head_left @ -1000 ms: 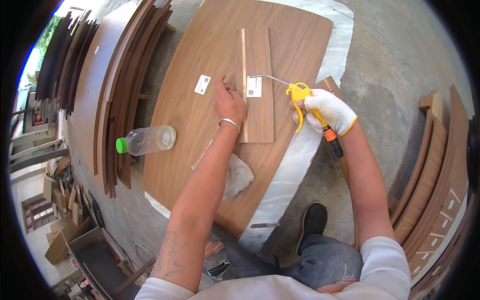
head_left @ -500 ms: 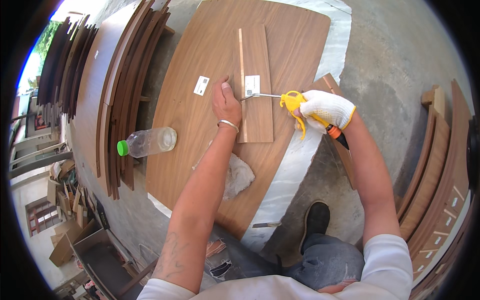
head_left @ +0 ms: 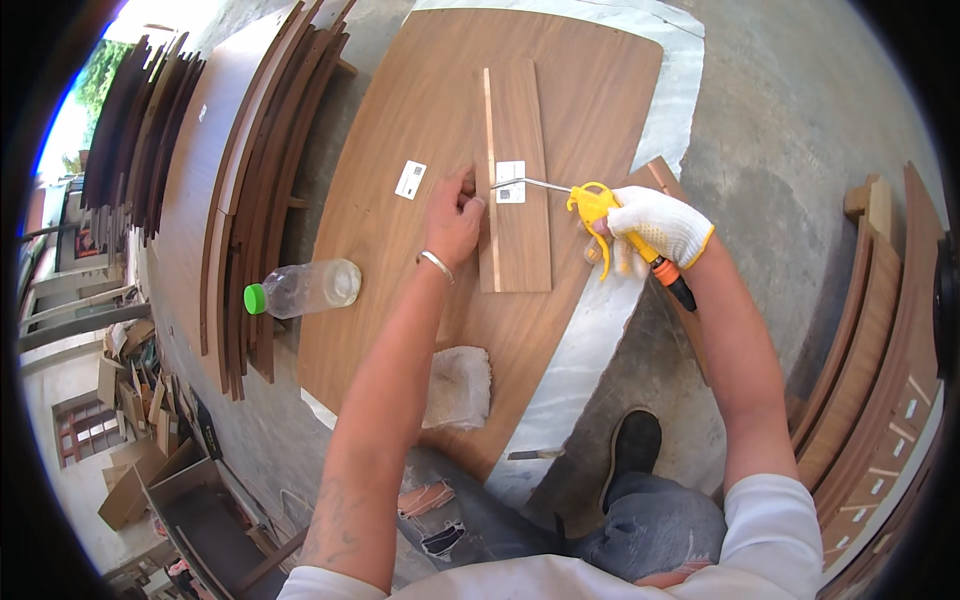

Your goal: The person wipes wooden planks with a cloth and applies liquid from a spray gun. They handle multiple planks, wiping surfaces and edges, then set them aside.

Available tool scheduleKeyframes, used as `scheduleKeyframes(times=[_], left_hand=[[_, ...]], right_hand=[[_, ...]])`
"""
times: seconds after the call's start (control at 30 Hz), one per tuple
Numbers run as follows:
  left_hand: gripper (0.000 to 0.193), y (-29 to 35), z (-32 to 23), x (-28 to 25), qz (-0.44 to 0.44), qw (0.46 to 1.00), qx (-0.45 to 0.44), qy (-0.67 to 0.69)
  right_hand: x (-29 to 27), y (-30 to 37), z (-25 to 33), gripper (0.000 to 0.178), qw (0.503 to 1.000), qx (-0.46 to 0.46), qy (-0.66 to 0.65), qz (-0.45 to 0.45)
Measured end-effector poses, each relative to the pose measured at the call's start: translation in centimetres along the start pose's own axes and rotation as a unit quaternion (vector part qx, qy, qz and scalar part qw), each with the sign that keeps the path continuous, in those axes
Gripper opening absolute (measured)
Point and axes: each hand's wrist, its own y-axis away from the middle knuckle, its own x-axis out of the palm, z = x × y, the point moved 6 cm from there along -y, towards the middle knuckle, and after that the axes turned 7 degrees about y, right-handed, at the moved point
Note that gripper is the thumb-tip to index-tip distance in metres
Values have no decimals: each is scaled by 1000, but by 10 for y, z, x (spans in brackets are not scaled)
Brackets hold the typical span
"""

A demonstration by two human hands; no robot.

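Observation:
My right hand (head_left: 665, 225), in a white knitted glove, grips a yellow air blow gun (head_left: 594, 207) with a bent metal nozzle. The nozzle reaches across a narrow wooden board (head_left: 518, 245), its tip near the light stripe by the board's left edge. That board lies on a large wooden panel (head_left: 590, 100) and bears a white label (head_left: 510, 182). At the board's left edge is my bare left hand (head_left: 455, 222), fingers curled together; whether anything is inside them is hidden. Nearer to me, a white cloth (head_left: 458, 388) rests on the panel.
A clear bottle with a green cap (head_left: 255, 298) lies on the panel's left side, and another label (head_left: 410, 180) is stuck farther up. Stacked panels (head_left: 255, 200) lean at left. Curved wooden parts (head_left: 850, 340) stand at right. A flat tool (head_left: 537, 454) lies by the near edge.
My left hand's fingers have curled in from a straighter pose beside the board. The nozzle tip has moved slightly up and right. More of the white cloth shows.

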Motion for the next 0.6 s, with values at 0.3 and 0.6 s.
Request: scheduleKeyframes(times=[0.3, 0.6], left_hand=[[61, 15, -11, 22, -40, 982, 37, -182], [63, 13, -29, 27, 14, 973, -34, -229]], right_hand=[[-7, -1, -4, 49, 984, -87, -156, -22], [-7, -3, -5, 32, 971, -104, -204, -65]])
